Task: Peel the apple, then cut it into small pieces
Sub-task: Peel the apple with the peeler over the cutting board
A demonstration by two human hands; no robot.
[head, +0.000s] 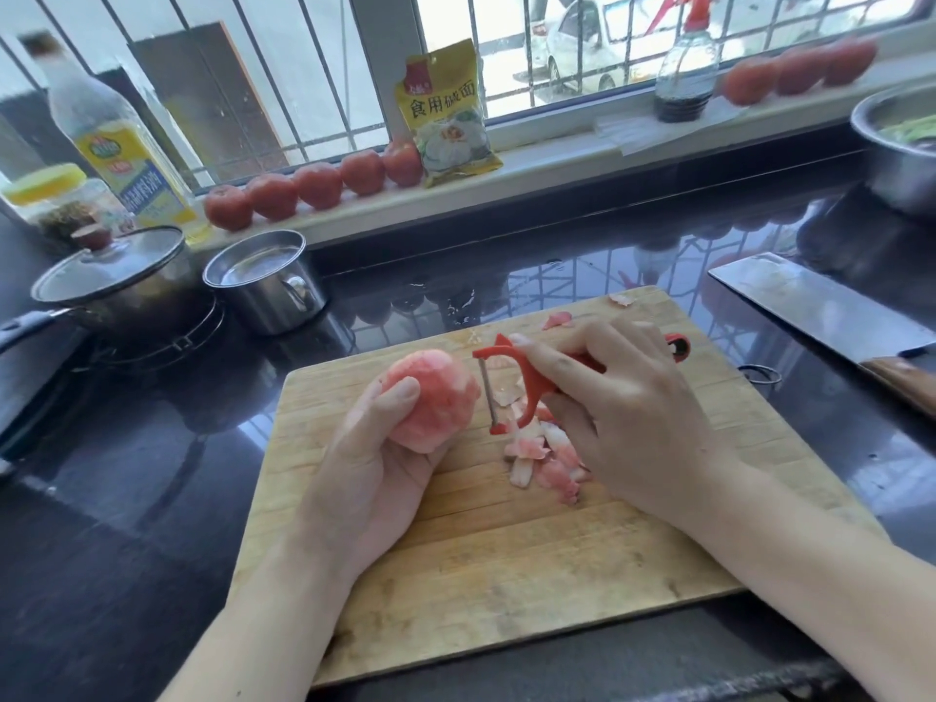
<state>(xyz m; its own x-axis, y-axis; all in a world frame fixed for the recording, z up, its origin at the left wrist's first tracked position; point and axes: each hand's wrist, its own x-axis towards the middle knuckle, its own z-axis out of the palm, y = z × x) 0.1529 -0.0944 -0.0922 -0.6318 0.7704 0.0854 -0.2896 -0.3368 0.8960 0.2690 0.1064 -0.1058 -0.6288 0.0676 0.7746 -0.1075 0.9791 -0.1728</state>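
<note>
Left hand point(375, 463) cups round peeled apple point(435, 402); right hand point(623, 412) grips red plastic peeler point(511, 382), handle mostly hidden, over scored wooden board point(506, 575)

Both bare forearms reach in from the bottom edge and angle toward each other. The left hand point(375, 463) lies palm up, its fingers curled under and around the apple point(430, 397), with the thumb pressed against the near side of the fruit. The right hand point(623, 412) is turned back up, knuckles toward the camera, fingers wrapped round the peeler point(527, 377), its forefinger stretched along the top of the handle. The two hands sit just beside each other, not touching.
</note>
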